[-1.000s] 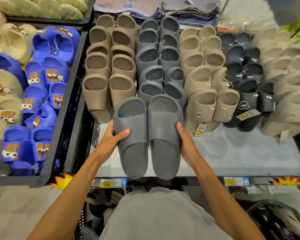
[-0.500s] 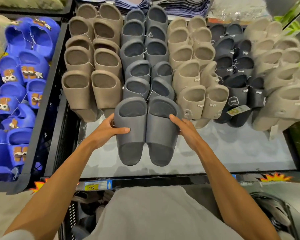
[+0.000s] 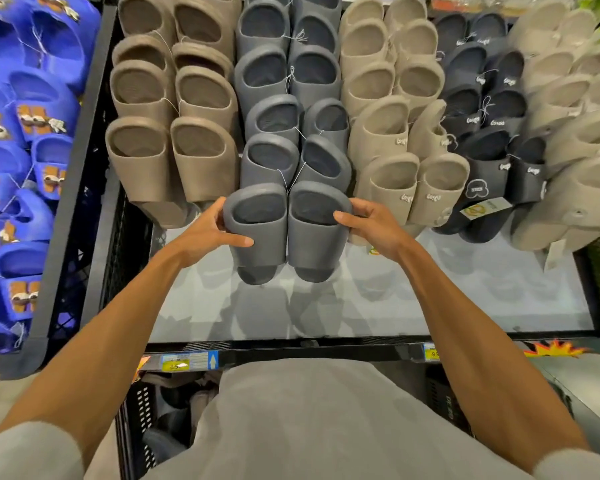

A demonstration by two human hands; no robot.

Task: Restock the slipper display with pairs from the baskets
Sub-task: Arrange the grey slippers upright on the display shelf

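Note:
A pair of dark grey slide slippers [image 3: 284, 237] stands tilted toe-up at the front of the grey column [image 3: 288, 81] on the display shelf [image 3: 430, 306]. My left hand [image 3: 210, 233] grips the left slipper's outer side, thumb across its strap. My right hand [image 3: 371, 226] holds the right slipper's outer edge, fingers curled over the strap opening. The pair's toes overlap the grey pair behind it, and its heels rest on the white shelf surface.
Brown slippers [image 3: 170, 133] fill the column to the left, beige [image 3: 392, 133], black [image 3: 489, 140] and cream [image 3: 575, 133] ones to the right. A black crate of blue slippers [image 3: 21, 150] stands at far left. A black basket [image 3: 163, 410] with slippers sits below the shelf edge.
Both hands have pushed the grey pair away from me and tipped it steeper, up against the grey column. The hands slid from the slippers' middles to the strap ends.

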